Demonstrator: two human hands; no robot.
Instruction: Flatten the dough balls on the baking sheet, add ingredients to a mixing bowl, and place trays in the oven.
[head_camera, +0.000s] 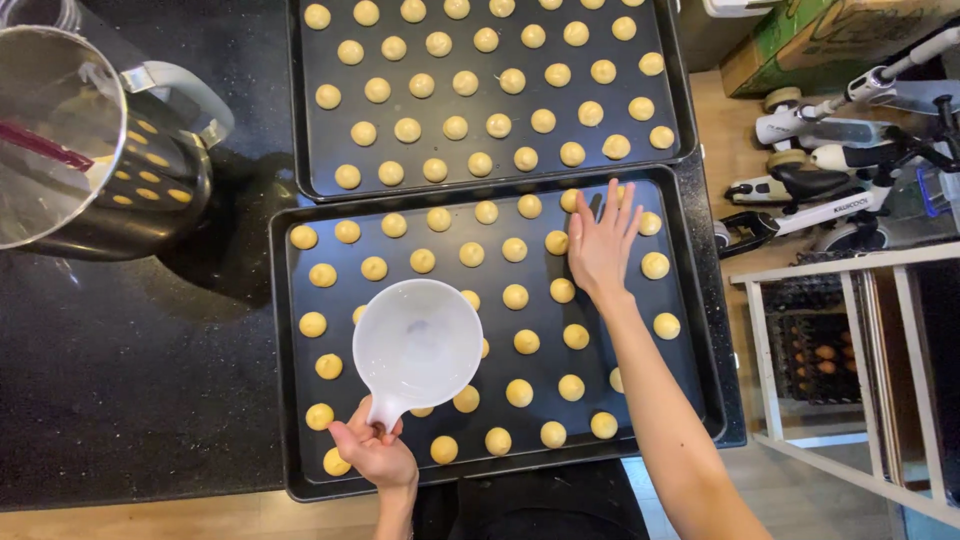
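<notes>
Green-and-tan cardboard box (830, 40) sitting top right. Left hand (375, 452) gripping white scoop (415, 342) handle over near baking tray (290, 400), handle pointing toward person. Right hand (603, 243) lying flat, released, on dough balls (515, 296).

Two trays on the counter (140, 400), one behind the other, edges touching. Dough balls (515, 296) in rows on the near tray (700, 380); more rows on the far tray (672, 100). Scoop (417, 340) over the near tray's left half, handle toward the front edge, in the left hand (372, 455). Right hand (602, 243) flat at the near tray's back right. Pot (90, 150) left of the trays. Rack (850, 370) right of the counter, bikes (840, 170) behind it.
</notes>
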